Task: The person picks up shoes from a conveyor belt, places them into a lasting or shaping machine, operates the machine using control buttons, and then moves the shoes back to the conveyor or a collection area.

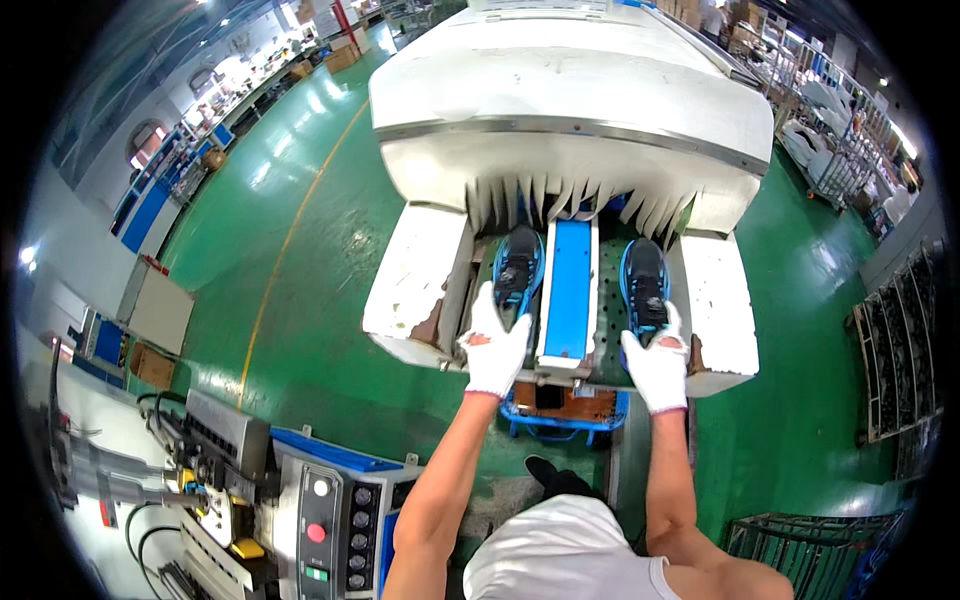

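Both my hands wear white gloves with worn spots. My left hand (497, 345) closes round the heel end of a black shoe with blue edging (518, 265), its toe pointing away from me. A matching black and blue shoe (645, 275) is held at its heel by my right hand (657, 358). The shoes lie in two separate lanes at the mouth of a large white machine (570, 85), just in front of its hanging strip curtain (545, 198). A blue strip in a white frame (570, 290) divides the lanes. My fingers partly hide both heels.
White side housings (420, 270) with chipped paint flank the lanes. Below the opening stands a low blue-framed cart (570, 408). A control panel with buttons (322, 525) is at my lower left. Wire racks (895, 350) stand to the right on the green floor (330, 300).
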`<control>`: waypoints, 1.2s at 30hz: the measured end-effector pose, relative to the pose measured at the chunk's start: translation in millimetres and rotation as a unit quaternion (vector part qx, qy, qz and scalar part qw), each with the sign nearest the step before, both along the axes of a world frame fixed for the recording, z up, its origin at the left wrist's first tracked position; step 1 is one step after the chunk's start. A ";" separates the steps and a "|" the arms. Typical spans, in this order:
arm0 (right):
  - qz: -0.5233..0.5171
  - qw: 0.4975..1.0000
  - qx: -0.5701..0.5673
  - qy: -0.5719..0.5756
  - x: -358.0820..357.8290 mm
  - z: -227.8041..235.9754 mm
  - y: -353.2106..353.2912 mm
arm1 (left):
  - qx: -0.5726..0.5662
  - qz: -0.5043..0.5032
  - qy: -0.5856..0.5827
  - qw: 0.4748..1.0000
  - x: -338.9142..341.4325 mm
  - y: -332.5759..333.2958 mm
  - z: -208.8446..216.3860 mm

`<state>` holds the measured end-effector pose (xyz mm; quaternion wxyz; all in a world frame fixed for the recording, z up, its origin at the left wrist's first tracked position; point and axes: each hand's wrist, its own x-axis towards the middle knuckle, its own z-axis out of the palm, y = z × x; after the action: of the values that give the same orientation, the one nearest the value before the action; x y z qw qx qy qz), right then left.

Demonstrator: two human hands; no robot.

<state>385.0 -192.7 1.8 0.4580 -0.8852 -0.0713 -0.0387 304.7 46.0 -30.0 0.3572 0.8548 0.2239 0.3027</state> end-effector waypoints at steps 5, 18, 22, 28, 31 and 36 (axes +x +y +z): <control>-0.004 0.997 -0.072 0.037 118.4 -15.1 29.6 | -0.022 0.027 0.032 0.999 112.4 37.0 -17.8; 0.430 0.743 0.144 0.491 -141.6 -91.9 189.9 | -0.222 0.186 0.357 0.888 -363.5 -51.9 -159.9; 0.612 0.701 -0.025 0.366 -233.3 -212.4 181.0 | -0.303 0.606 0.340 0.652 -617.2 -200.3 -188.2; 0.688 0.579 -0.251 0.358 -352.0 -231.9 169.8 | -0.259 0.880 0.271 0.293 -834.1 -502.5 -91.9; 0.736 0.539 -0.323 0.252 -389.7 -234.3 187.3 | -0.258 0.908 0.245 0.223 -861.1 -575.5 -85.6; 0.794 0.471 -0.339 0.179 -482.8 -193.5 181.7 | -0.401 0.867 0.182 0.232 -861.8 -564.7 -127.3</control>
<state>-97.8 -11.0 -191.7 -0.0412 -0.5225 -0.6681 0.5282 -557.0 -518.7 -157.3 0.1224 -0.0837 0.9797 0.1345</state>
